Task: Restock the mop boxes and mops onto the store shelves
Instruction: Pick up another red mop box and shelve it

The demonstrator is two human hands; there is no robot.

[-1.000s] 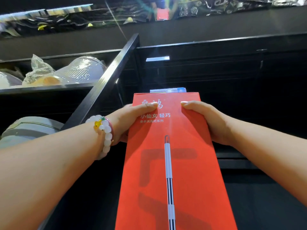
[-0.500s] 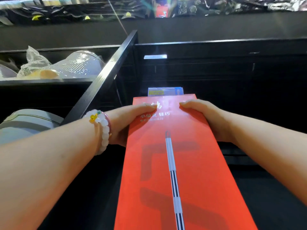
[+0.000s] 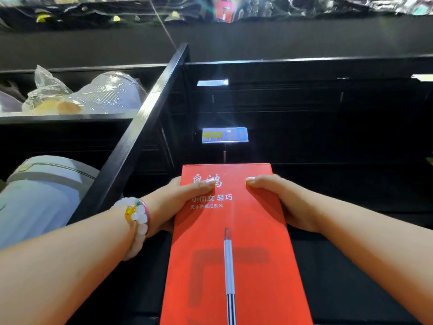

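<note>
A long red mop box (image 3: 234,249) with white lettering and a printed mop handle fills the lower middle of the head view, its far end toward the black shelving (image 3: 304,109). My left hand (image 3: 180,202) grips the box's left edge near the far end, thumb lying across the top face. On the opposite edge my right hand (image 3: 278,200) grips the same way, thumb on top. A bead bracelet (image 3: 138,221) is on my left wrist. The fingers under the box are hidden.
A blue and yellow price tag (image 3: 225,135) hangs on the shelf just beyond the box. A black upright post (image 3: 140,137) slants at left. Behind it are plastic-wrapped goods (image 3: 93,95) and a grey round container (image 3: 42,193).
The box and both hands sit lower in view than before, and the price tag, which was at the box's far edge, now stands well above it. My grip is unchanged.
</note>
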